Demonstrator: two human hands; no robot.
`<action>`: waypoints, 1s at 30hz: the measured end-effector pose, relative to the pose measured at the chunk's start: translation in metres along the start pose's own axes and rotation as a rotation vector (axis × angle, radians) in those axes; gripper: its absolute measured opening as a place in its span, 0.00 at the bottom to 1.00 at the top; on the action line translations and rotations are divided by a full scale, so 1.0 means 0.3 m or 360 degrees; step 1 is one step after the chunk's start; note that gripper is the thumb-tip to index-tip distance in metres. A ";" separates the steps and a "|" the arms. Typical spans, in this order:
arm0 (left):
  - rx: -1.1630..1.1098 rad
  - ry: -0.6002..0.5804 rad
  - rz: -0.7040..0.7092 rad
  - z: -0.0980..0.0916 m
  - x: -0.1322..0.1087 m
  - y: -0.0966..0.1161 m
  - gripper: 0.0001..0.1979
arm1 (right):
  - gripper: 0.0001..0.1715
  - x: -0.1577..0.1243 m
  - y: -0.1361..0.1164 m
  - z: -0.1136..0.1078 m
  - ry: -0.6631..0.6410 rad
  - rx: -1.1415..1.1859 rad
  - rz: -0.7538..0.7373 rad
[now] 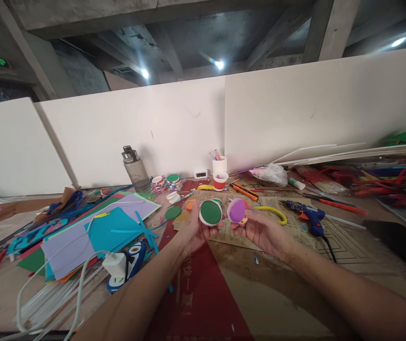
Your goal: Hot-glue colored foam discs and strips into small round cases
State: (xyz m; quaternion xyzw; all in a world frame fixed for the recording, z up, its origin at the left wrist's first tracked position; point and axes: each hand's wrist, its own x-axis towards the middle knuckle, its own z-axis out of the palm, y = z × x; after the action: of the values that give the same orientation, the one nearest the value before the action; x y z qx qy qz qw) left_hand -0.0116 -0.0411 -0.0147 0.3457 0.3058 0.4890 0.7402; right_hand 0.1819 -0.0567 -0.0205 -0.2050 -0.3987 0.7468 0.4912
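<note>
My left hand (192,237) is closed around a small round craft piece with a dark green face (210,212) and a white rim. Beside it, my right hand (265,232) grips a similar round craft piece with a purple face (236,210). Both faces are tilted toward me, held a little apart above the table; the undersides are mostly hidden by fingers. A loose green disc (173,212) lies left of my left hand, with an orange disc (189,204) close by. Yellow-handled scissors (277,214) lie just beyond my right hand.
A glue gun (311,219) and an orange cutter (244,192) lie to the right. Coloured paper (71,251), a power strip (137,255) and cables fill the left. Behind stand a bottle (135,170), a red-and-white cup (220,181) and finished-looking round pieces (174,180).
</note>
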 end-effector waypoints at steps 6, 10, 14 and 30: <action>0.0003 0.0047 0.0037 -0.001 -0.001 0.004 0.30 | 0.17 -0.001 -0.003 0.008 -0.0034 -0.0046 0.0052; -0.0016 0.0068 0.0110 -0.002 0.003 0.006 0.28 | 0.26 -0.007 -0.005 0.005 0.0020 -0.0466 -0.0008; 0.0007 0.0172 0.0163 -0.001 0.009 0.013 0.25 | 0.32 -0.006 -0.006 -0.012 0.0134 -0.1095 -0.0044; 0.0126 0.0075 0.0114 -0.004 0.009 0.012 0.29 | 0.41 -0.044 0.031 -0.019 -0.0265 -0.2348 -0.0198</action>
State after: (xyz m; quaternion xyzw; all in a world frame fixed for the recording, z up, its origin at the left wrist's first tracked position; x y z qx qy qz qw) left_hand -0.0134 -0.0372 -0.0128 0.3739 0.3296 0.5107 0.7006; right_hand 0.1863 -0.0681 -0.0323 -0.4013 -0.8433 0.2689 0.2356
